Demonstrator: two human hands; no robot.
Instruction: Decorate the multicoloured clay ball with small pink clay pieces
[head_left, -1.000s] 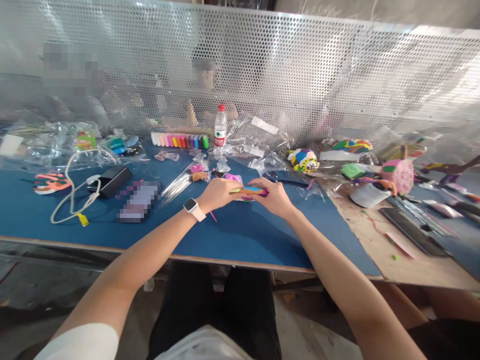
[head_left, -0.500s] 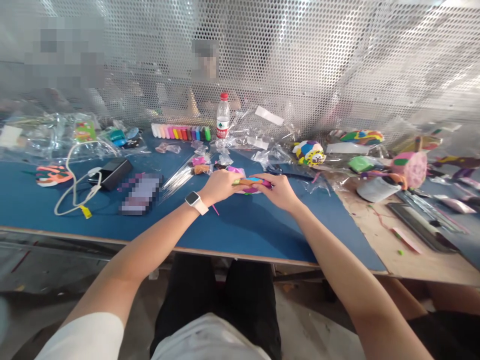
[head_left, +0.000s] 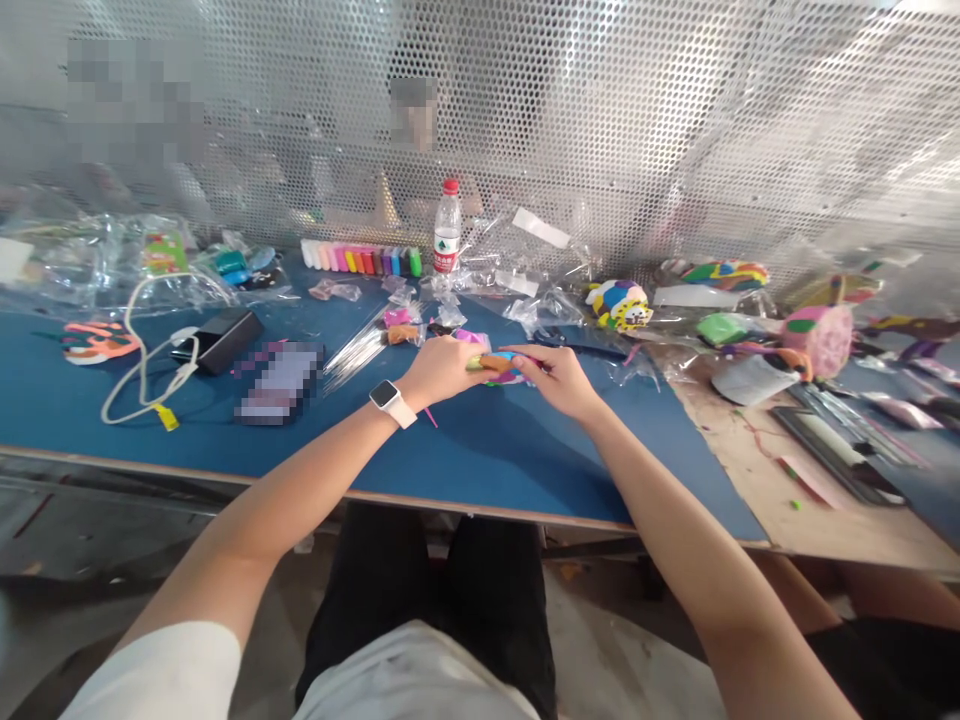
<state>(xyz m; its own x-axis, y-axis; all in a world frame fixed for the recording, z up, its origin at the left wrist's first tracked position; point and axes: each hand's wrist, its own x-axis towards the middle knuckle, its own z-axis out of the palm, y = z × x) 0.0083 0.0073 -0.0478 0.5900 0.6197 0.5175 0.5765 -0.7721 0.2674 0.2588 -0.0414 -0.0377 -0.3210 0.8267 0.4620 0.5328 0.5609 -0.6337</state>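
Note:
Both of my hands meet over the middle of the blue table (head_left: pixel 480 460). My left hand (head_left: pixel 441 368), with a white watch on the wrist, is closed on the left end of a small multicoloured clay piece (head_left: pixel 498 365) in orange, blue, pink and green. My right hand (head_left: pixel 556 380) pinches the right end of the same piece with fingertips together. The piece rests low, at or just above the tabletop. A thin pink stick (head_left: pixel 427 415) lies on the table beside my left wrist.
A water bottle (head_left: pixel 447 228) and a row of coloured clay bars (head_left: pixel 360 260) stand at the back. Plastic wrappers, a black charger with white cable (head_left: pixel 217 340), clay figures (head_left: pixel 619 304) and a pink clay figure (head_left: pixel 817 338) lie around. A perforated metal screen (head_left: pixel 600 130) closes the far side.
My hands stay together on the clay piece, shifting slightly with the fingers working it. The camera has tilted a little, so the table sits higher in view.

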